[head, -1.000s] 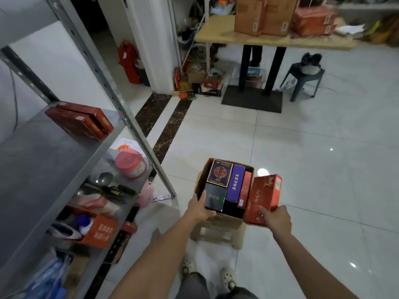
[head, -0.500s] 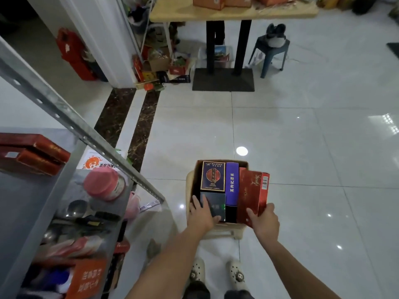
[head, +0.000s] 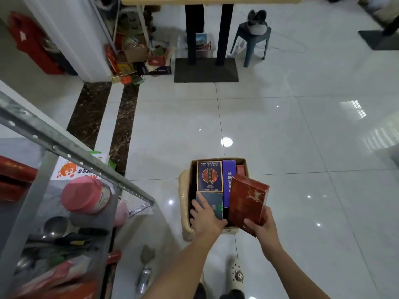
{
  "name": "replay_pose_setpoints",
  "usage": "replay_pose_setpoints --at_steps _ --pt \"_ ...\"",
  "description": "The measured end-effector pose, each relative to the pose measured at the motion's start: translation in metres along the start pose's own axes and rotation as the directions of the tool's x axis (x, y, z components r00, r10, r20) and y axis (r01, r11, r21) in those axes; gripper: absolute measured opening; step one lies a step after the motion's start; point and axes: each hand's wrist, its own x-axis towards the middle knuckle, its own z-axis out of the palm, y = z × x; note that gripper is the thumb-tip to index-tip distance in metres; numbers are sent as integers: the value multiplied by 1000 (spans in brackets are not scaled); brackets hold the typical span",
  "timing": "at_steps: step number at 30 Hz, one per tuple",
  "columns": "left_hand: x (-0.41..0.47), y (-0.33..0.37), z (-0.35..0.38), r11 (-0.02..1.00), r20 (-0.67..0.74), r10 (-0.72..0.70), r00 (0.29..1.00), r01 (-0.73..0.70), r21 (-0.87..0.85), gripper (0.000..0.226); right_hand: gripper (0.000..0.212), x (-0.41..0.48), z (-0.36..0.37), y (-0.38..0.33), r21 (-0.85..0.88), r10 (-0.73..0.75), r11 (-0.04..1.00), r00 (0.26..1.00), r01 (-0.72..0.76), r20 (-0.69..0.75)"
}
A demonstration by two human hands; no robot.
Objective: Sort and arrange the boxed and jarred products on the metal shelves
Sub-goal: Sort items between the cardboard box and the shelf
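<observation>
Since half a second ago I see the right hand (head: 262, 225) has tipped the red box (head: 246, 201) flatter, over the carton's (head: 218, 159) near right corner. Grip clenched on its near end; long axis runs near to far, far end leaning right. Left hand (head: 206, 219) released, fingers flat on the dark green box (head: 212, 203) inside the carton.
</observation>
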Motion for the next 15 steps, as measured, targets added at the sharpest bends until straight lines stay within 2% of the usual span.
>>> replay_pose_setpoints --at_steps 4,6,7,9,12,15 --pt "-1 -14 -11 995 -9 70 998 -70 -72 131 44 9 -2 -12 -71 8 997 985 4 175" --pt "-2 -15 -14 993 -26 79 997 -81 -82 127 48 14 3 -14 -195 -16 979 980 56 199" --pt "-3 -14 -15 993 -32 77 997 -80 -87 125 48 16 5 -13 -350 -55 929 981 118 185" --pt "-5 -12 -16 992 -34 73 997 -76 -99 124 52 22 5 -12 -620 -133 758 979 202 156" --pt "-6 -12 -17 992 -33 66 997 -69 -102 125 63 29 1 -14 -706 -184 653 962 272 201" --pt "-8 -10 -14 995 -48 77 996 -80 -58 123 60 33 -3 -20 -760 -115 555 936 338 332"
